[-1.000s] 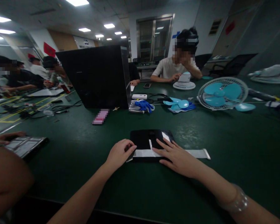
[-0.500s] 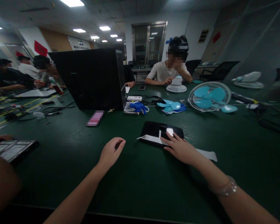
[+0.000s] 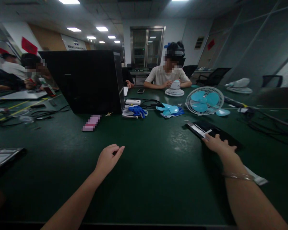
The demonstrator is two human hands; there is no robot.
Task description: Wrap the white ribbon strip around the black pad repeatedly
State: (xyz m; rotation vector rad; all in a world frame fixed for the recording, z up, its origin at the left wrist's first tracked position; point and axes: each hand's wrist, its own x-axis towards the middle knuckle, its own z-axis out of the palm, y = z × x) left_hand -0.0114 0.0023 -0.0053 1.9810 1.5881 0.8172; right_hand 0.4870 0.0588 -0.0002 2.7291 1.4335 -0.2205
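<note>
My right hand [image 3: 218, 143] rests on a flat black object [image 3: 227, 135] at the right of the green table [image 3: 144, 185], its fingers spread over the near side. A white strip [image 3: 196, 129] lies along the object's left part, and a white band [image 3: 256, 176] sticks out beyond my right wrist. Left of the middle, my left hand [image 3: 108, 159] lies on the table with curled fingers and the thumb pointing right. Nothing shows in it, though the inside of the fingers is hidden.
A big black case [image 3: 84, 81] stands at the back left, with a pink phone [image 3: 91, 123] before it. Blue gloves [image 3: 137, 111], turquoise blades [image 3: 169, 109] and a fan [image 3: 204, 100] lie farther back. Across the table sits a person [image 3: 168, 75]. Cables [image 3: 266, 121] lie at right.
My right hand and the black object beneath it have moved to the right, and the object has turned. My left hand has barely moved. The view has shifted somewhat to the right.
</note>
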